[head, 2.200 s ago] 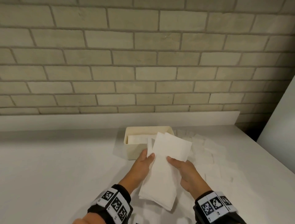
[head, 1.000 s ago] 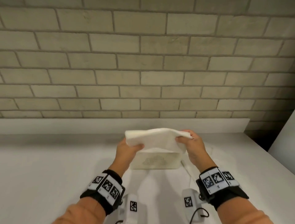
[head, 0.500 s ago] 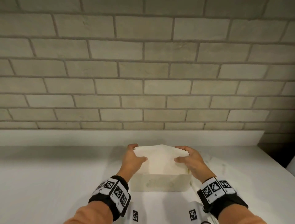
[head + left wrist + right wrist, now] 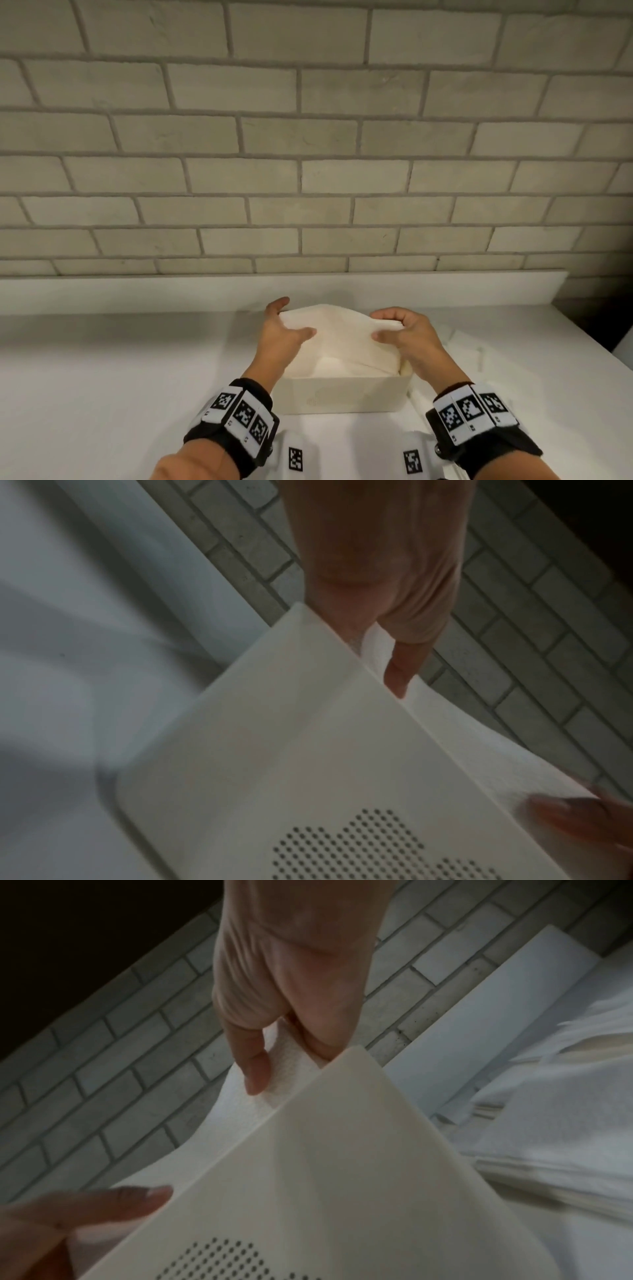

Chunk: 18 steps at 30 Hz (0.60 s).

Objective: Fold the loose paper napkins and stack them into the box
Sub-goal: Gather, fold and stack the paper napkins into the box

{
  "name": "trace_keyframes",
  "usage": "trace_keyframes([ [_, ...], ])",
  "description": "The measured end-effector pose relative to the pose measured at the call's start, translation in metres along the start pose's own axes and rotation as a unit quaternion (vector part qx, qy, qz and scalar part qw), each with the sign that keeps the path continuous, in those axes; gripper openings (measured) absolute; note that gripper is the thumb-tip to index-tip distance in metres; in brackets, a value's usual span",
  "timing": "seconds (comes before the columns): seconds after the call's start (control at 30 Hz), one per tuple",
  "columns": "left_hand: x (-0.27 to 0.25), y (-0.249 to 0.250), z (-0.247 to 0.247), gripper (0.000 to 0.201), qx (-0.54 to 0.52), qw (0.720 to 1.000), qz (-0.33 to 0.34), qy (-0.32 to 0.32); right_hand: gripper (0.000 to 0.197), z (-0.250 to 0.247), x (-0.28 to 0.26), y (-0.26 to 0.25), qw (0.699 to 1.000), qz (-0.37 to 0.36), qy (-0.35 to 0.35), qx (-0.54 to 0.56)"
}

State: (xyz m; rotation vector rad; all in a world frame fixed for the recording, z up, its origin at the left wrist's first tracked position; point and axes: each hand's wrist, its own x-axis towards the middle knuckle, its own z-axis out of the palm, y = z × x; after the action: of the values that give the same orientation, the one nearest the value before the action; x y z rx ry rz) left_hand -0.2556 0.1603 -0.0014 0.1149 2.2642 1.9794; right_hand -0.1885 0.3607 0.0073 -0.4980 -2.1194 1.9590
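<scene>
A cream box [image 4: 342, 394] with a dotted pattern on its front wall stands on the white table. A folded stack of white napkins [image 4: 342, 335] arches over its opening and dips into it. My left hand [image 4: 291, 320] grips the stack's left end, thumb on top and fingers behind. At the other end my right hand [image 4: 388, 325] grips it the same way. The left wrist view has the left hand [image 4: 377, 601] pinching the napkins [image 4: 479, 750] just behind the box [image 4: 308, 750] wall. The right wrist view shows the right hand [image 4: 291, 988] on the napkins [image 4: 246, 1110] by the box [image 4: 342, 1177].
Loose white napkins [image 4: 565, 1110] lie spread on the table right of the box, faint in the head view as loose napkins [image 4: 462, 346]. A low white ledge [image 4: 137, 291] runs along the brick wall behind. The table [image 4: 102, 377] ends at the right.
Both hands carried the folded stack from in front of me over the box and lowered it, so that it now dips into the opening. The camera has come closer.
</scene>
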Motion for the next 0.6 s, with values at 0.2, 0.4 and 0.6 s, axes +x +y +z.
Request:
trace_keyframes([
  [0.2,0.002,0.004,-0.004,0.055,0.032,0.999,0.012,-0.029,0.033,-0.008,0.001,0.003,0.999,0.014,0.010,-0.034],
  [0.4,0.004,0.001,-0.013,0.064,0.019,0.999,0.038,-0.026,0.048,-0.014,-0.004,0.002,1.000,0.002,-0.028,-0.009],
  [0.6,0.004,0.005,-0.015,0.041,0.019,0.997,0.057,-0.057,0.034,-0.011,-0.002,-0.003,1.000,0.004,-0.006,-0.009],
])
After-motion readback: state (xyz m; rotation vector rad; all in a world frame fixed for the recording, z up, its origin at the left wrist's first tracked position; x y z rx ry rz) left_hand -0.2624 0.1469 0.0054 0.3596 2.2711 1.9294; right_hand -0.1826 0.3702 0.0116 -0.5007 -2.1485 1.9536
